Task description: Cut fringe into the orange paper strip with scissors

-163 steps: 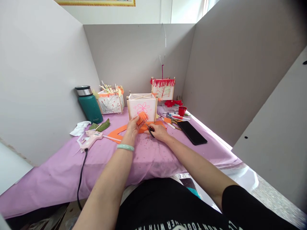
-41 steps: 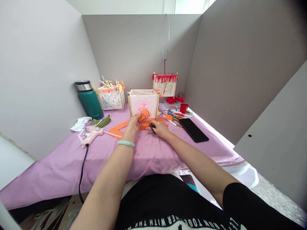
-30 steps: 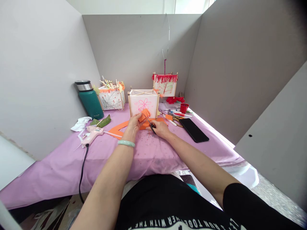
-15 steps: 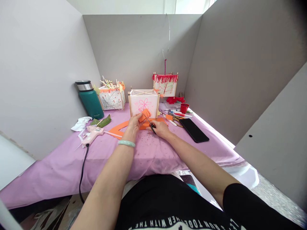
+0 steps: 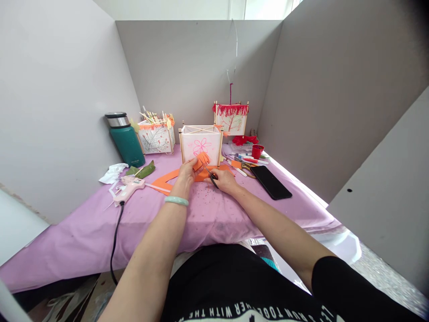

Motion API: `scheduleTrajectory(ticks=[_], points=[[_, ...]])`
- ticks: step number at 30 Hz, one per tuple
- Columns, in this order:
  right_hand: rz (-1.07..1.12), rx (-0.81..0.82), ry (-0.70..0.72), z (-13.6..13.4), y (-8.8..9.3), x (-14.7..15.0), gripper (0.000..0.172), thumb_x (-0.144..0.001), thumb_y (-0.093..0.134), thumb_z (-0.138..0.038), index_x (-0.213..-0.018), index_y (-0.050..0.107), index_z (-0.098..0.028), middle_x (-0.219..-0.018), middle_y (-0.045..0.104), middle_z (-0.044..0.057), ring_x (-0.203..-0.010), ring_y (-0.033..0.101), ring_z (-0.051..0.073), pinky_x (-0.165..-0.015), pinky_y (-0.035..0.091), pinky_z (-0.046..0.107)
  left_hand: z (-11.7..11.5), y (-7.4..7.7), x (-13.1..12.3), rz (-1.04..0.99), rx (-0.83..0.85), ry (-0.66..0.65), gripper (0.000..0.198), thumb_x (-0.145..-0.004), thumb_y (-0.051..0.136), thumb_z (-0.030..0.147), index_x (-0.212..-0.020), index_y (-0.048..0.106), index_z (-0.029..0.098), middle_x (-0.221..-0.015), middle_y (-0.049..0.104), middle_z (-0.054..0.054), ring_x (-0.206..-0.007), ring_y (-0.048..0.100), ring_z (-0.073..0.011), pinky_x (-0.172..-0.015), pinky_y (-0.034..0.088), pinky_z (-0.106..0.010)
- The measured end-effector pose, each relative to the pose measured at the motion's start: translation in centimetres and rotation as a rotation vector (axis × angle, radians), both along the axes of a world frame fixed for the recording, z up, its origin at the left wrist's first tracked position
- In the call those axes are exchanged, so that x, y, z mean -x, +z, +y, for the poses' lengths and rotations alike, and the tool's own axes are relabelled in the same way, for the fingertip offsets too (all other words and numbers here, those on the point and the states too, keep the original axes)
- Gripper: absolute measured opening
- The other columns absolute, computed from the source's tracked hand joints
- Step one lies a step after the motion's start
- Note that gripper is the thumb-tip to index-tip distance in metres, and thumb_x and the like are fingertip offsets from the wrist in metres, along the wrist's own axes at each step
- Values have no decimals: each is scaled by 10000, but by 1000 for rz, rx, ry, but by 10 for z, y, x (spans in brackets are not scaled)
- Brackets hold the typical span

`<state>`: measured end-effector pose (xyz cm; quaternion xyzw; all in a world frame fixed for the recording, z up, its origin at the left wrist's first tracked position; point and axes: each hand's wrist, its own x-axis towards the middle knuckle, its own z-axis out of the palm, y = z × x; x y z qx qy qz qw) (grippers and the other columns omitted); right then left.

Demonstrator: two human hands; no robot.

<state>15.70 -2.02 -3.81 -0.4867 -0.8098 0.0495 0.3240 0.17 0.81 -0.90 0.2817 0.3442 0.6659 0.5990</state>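
My left hand [image 5: 188, 171] pinches a piece of orange paper [image 5: 203, 158] whose far edge is cut into a fringe. In my right hand [image 5: 225, 180] is a pair of scissors [image 5: 213, 178] with dark handles, its blades at the fringed paper. Just beyond both hands stands a lantern [image 5: 201, 142] of sticks and white sheet, with a pink flower drawn on its front. Under the hands lies more orange paper [image 5: 164, 181], a curved strip partly covered by my left hand. Small dark scraps dot the purple cloth [image 5: 214, 214].
A pink glue gun [image 5: 130, 189] with a black cord and a green bottle [image 5: 124, 139] are on the left. Behind them stands a box of sticks [image 5: 156, 136]. A phone [image 5: 271, 182], pens and a red cup [image 5: 257, 151] lie right. A red-fringed lantern [image 5: 231, 120] hangs behind.
The fringed paper has shifted slightly in my left hand, its cut strips more spread. The scissors have moved only a little; everything else stays put.
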Motion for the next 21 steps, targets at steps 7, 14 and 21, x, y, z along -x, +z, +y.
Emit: scheduleTrajectory(ticks=[7,14,21], points=[[28,52,62,-3,4,-1,381,-753,581,-558,-804,638,-185,-661,607,-5,-590,506,103,-538,269,207,3,0,3,-54,2,43,45,-767,576,108,-734,577,138,-668,625,-12,-602,596,-101,-647,520,-267],[49,76,76,-5,6,1,423,-716,599,-596,-812,640,-186,-690,617,-7,-581,494,94,-530,262,204,6,-2,4,-84,-2,76,64,-757,584,100,-708,566,138,-640,611,-4,-600,593,-103,-666,525,-282],[40,71,43,-5,6,2,425,-724,594,-596,-842,649,-191,-708,629,-1,-589,503,98,-545,273,207,4,-2,2,-40,-6,45,28,-766,578,118,-757,578,144,-684,628,-12,-620,599,-105,-683,525,-283]])
